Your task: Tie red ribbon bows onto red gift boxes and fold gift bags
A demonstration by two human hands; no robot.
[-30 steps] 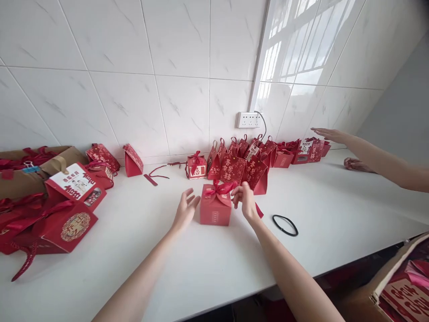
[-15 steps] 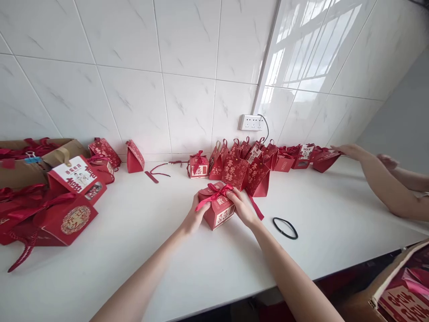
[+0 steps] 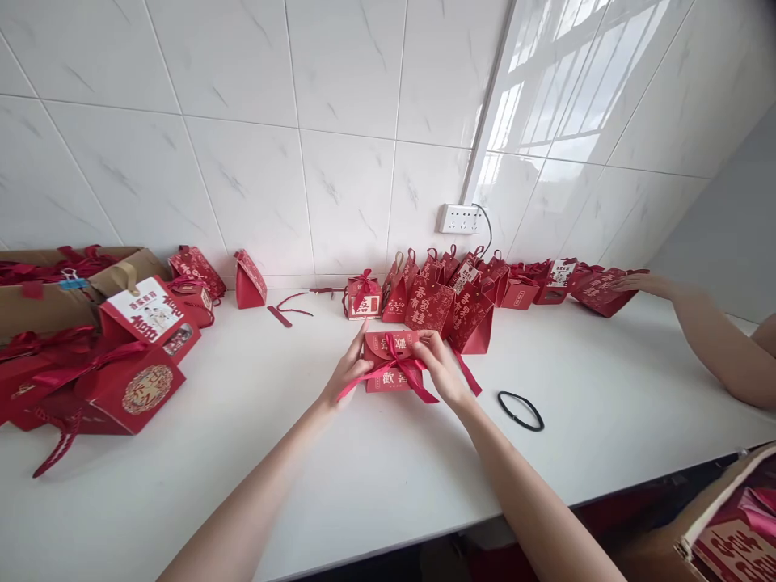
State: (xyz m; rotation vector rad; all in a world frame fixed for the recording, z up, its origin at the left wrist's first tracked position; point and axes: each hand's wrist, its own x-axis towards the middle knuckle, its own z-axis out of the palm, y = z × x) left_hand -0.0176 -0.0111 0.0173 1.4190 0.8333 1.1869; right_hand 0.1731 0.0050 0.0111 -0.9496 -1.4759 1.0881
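Note:
Between my two hands is a red gift box (image 3: pixel 397 380) with gold characters on its top and a red ribbon (image 3: pixel 394 361) tied in a bow across it. My left hand (image 3: pixel 348 373) grips the box's left side, thumb near the ribbon and a finger stretched along the far edge. On the right side, my right hand (image 3: pixel 442 368) is closed on the box near its upper right corner. The lid and bow face up toward me; the box's lower side is out of sight. Just behind stand several red gift bags (image 3: pixel 429 305) with small loops.
A black elastic band (image 3: pixel 520 411) lies right of my hands. More red boxes (image 3: pixel 137 388) and an open carton (image 3: pixel 121 275) fill the left side. Another person's hand (image 3: pixel 636 281) touches a red bag at the far right. A carton (image 3: pixel 697 525) stands at lower right.
The box has been turned and tilted, so its top now faces me and its front panel no longer shows. At the right, the other person's arm has shifted with a red bag.

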